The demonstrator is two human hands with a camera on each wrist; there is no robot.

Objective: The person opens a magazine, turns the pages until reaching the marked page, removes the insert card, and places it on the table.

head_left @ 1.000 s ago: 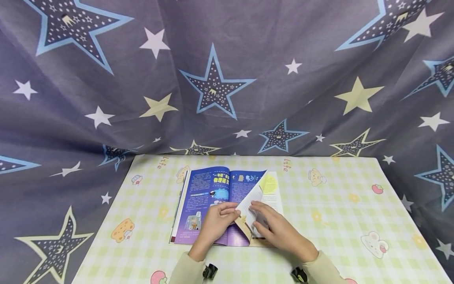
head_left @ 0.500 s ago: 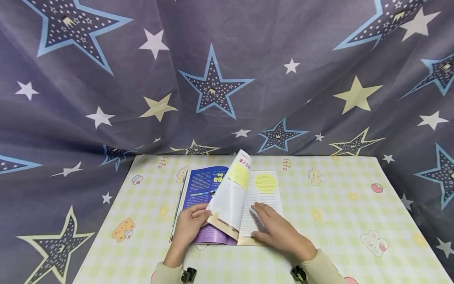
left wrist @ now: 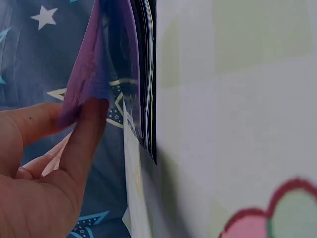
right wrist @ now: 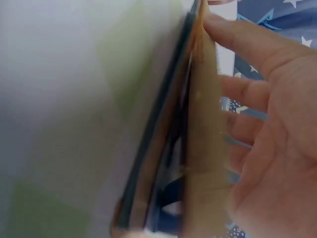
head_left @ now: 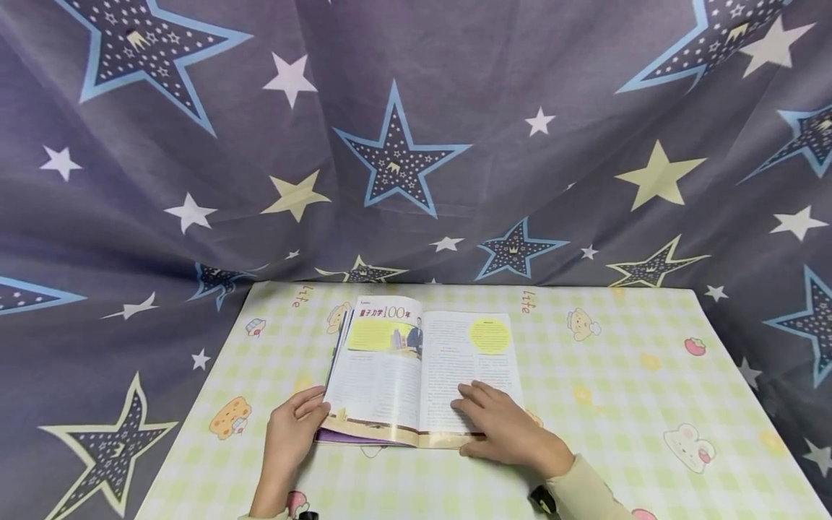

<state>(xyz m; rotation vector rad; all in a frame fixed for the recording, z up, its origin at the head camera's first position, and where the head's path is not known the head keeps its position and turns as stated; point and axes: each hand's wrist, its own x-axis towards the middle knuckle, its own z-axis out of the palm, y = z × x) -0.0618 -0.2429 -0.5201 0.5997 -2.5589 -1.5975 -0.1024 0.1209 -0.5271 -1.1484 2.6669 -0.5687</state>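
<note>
An open magazine lies on the table, its left page showing a yellow block and a large heading. At that page's lower left corner is my left hand. In the left wrist view the hand pinches the purple-backed leaf between thumb and finger, raised off the pages below. My right hand rests on the lower part of the right page with fingers spread. The right wrist view shows this hand beside the magazine's edge, its thumb at the page edge.
A table with a green-checked, cartoon-printed cover surrounds the magazine. Behind it and at both sides hangs a dark curtain printed with stars.
My left hand has moved left with the leaf, which has turned over from the right side onto the left and covers most of the blue page. The right hand has stayed nearly in place.
</note>
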